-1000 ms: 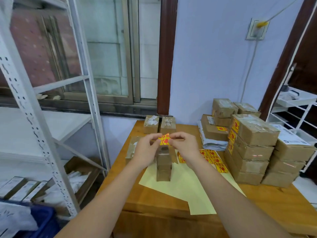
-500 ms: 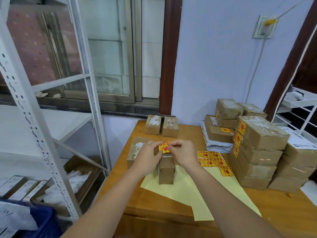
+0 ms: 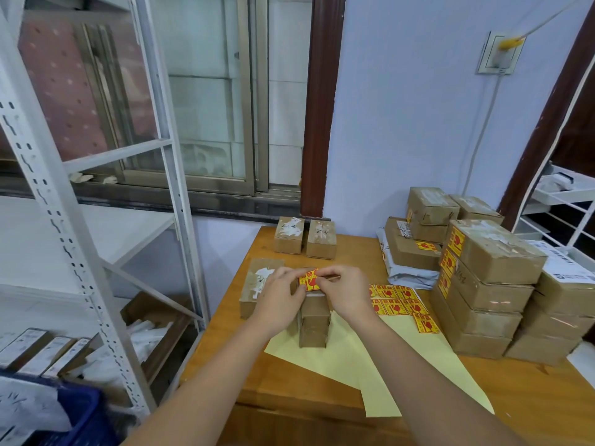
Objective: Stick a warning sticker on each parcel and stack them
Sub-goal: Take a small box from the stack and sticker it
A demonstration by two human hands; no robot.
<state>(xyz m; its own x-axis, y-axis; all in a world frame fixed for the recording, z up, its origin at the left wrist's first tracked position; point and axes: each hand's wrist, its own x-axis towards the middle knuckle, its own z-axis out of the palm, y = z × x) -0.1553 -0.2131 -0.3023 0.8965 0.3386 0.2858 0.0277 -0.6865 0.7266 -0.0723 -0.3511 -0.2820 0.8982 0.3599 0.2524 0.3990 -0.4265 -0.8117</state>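
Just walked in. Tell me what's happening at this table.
A person is labelling parcels. Both hands, left hand and right hand, pinch a red-and-yellow warning sticker over the top of a small upright parcel standing on a yellow backing sheet. More stickers lie to the right. Stickered parcels are stacked at the right; two small boxes at the table's far edge and another by the left hand show no sticker.

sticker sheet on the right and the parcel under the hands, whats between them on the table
In the head view, only the right hand and its wrist lie between the sticker sheet and the parcel; below them is yellow backing paper on the table.
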